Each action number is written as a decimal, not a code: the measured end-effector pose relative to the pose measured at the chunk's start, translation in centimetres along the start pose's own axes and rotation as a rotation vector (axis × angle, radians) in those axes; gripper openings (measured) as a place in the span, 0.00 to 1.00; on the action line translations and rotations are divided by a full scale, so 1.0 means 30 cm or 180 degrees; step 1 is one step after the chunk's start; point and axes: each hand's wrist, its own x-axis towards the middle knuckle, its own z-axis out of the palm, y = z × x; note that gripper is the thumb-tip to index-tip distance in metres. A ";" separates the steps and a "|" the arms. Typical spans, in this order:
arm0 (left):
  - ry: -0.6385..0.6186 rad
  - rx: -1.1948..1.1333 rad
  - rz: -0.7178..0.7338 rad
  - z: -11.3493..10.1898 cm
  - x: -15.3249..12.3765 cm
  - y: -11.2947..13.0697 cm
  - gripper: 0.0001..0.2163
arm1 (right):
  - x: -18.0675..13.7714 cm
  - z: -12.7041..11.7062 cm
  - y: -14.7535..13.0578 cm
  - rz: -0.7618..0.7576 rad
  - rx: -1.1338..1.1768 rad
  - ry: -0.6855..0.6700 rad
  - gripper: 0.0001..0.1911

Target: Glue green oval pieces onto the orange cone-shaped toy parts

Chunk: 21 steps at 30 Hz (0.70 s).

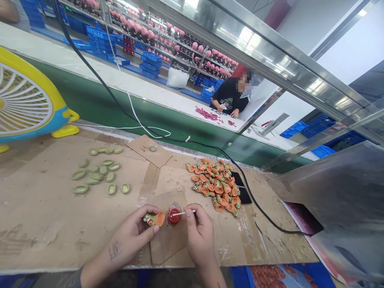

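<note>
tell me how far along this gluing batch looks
Done: nothing clearly finished shows. In hand: the left hand holds one orange figure, while the right hand dips a white stick at the red pot. Left: the orange pile and green bases lie apart, unjoined.

- Bright, even overhead light; the scene is well exposed.
- Glare streaks the metal rail (270,48) across the upper right of the frame.
- Shadows on the cardboard (45,216) are soft and faint.
- Wide-angle bending curves the frame's edges.
- The far background is slightly soft.
</note>
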 end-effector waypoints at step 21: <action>-0.0093 0.0157 0.0178 -0.014 -0.015 0.015 0.15 | 0.018 0.042 -0.012 -0.0018 0.0283 -0.0384 0.17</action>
